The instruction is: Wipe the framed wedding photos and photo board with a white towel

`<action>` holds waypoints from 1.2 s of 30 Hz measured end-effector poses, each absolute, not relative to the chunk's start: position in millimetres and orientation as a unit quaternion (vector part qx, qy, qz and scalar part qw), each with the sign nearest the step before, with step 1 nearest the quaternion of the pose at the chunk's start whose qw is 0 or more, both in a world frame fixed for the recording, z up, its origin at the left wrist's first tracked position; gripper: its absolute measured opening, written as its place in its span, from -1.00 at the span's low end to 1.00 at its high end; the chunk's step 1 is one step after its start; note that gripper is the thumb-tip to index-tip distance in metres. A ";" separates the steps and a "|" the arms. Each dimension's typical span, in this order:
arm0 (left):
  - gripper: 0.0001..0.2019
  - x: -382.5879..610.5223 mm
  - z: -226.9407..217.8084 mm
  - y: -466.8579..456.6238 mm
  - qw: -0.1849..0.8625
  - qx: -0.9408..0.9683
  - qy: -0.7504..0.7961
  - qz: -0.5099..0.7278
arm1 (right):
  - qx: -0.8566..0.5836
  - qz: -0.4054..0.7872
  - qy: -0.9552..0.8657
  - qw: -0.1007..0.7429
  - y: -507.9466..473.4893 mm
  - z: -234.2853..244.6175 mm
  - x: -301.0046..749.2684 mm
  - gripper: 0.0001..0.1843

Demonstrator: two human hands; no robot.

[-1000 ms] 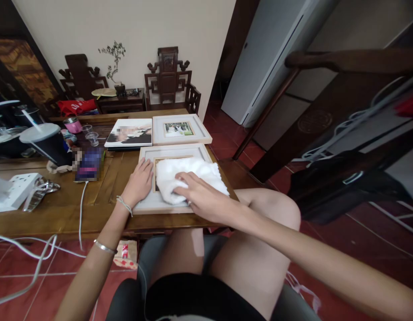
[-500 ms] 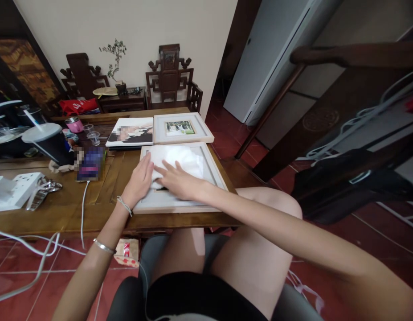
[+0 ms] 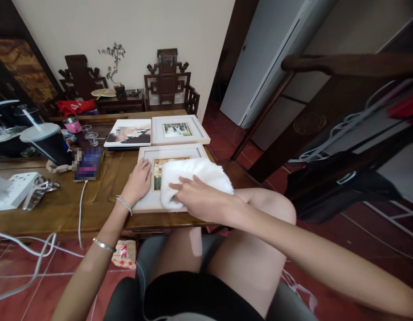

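A light wooden picture frame (image 3: 143, 178) lies flat at the table's front edge, its inner photo partly covered. My left hand (image 3: 138, 178) rests on the frame's left border, fingers stretched out over it. Over the right half of the frame spreads a white fluffy cloth (image 3: 196, 167), overhanging the right side. My right hand (image 3: 201, 198) bears down on this cloth, its fingers bent into the pile; the thumb is hard to make out.
Behind lie a second framed photo (image 3: 202, 133) and a white-edged photo panel (image 3: 134, 126). To the left are a phone (image 3: 89, 164) on a cable, a lidded cup (image 3: 47, 140) with a straw, small clear cups (image 3: 92, 138) and a white power strip (image 3: 21, 189).
My right hand has slid the cloth right and toward me, uncovering the left part of the photo. The left hand stays at the frame's left border.
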State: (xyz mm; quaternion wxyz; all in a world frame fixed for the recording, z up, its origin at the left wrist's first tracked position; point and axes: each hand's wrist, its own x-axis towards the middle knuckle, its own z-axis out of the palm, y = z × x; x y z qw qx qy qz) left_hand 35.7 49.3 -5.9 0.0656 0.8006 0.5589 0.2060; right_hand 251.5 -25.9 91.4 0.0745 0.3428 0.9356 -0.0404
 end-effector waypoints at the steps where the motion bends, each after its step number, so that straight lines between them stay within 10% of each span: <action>1: -0.51 35.7 -5.1 49.1 0.065 0.802 0.558 0.204 | 0.336 -0.038 0.937 0.083 -26.1 88.3 244.3 -0.56; 26: -0.55 28.4 -6.9 56.3 0.065 0.811 0.536 0.225 | 0.530 0.082 0.842 -0.060 65.5 58.6 299.2 -0.36; 36: -0.58 28.6 -0.7 57.0 0.062 0.826 0.508 0.237 | 0.372 0.083 0.924 -0.032 102.1 51.3 211.8 -0.64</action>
